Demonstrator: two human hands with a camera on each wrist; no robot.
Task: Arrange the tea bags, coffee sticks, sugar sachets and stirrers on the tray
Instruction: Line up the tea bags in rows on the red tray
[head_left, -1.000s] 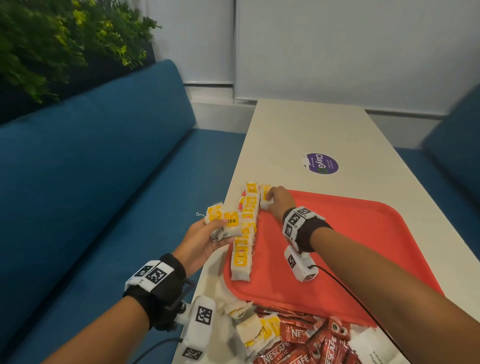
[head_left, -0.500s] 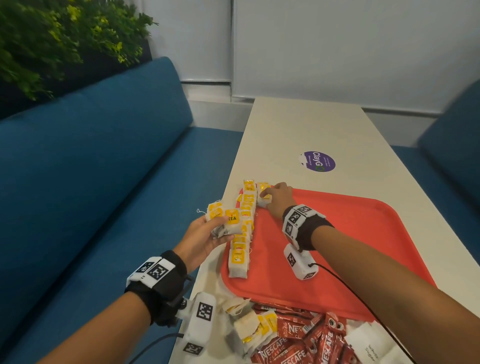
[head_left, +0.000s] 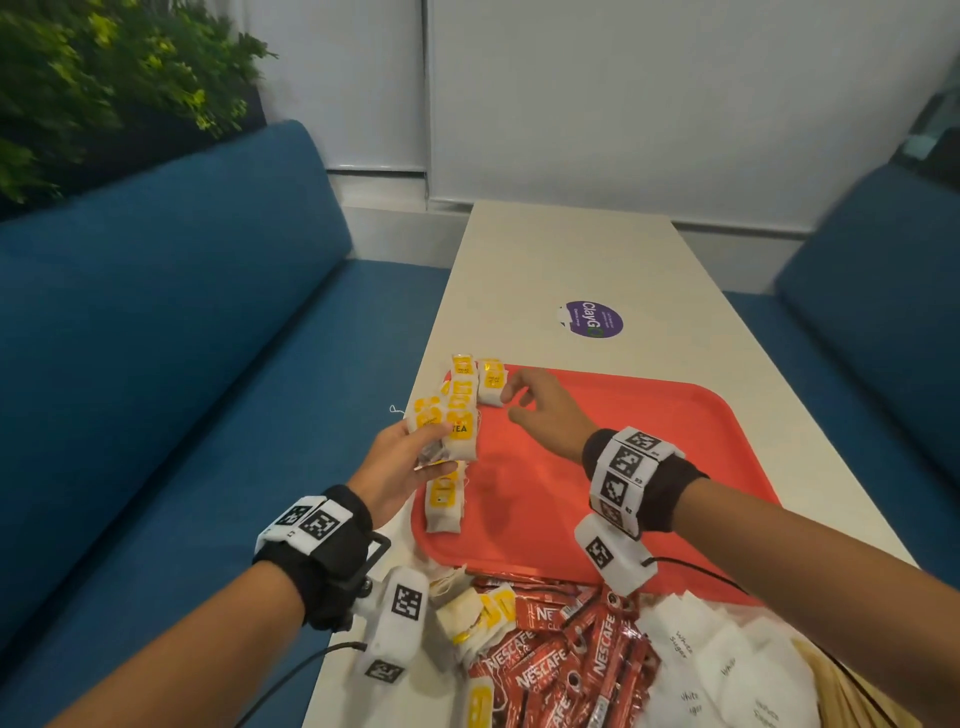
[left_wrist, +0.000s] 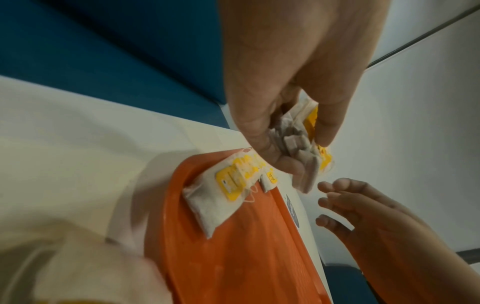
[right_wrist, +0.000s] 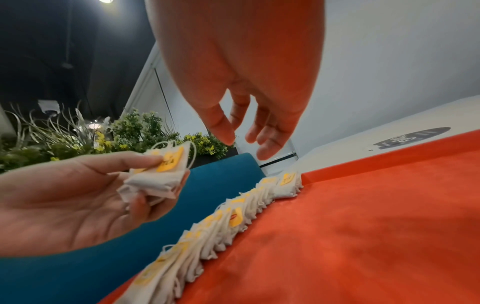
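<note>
Since a second ago the right hand (head_left: 545, 410) has lifted off the far tea bag (head_left: 491, 382) at the tray's (head_left: 649, 441) far-left corner; its fingers now hang loosely spread, holding nothing. Left of the tray, the left hand (head_left: 400, 462) still pinches a small bundle of tea bags (head_left: 441, 431) (thumb on top). A row of tea bags (right_wrist: 221, 222) lines the tray's left edge.

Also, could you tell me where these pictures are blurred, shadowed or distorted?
Head view: walls bow from the wide lens, and the right hand shadows the tray. Left wrist view: the near lower-left corner is blurred. Right wrist view: the nearest tea bags are soft.
</note>
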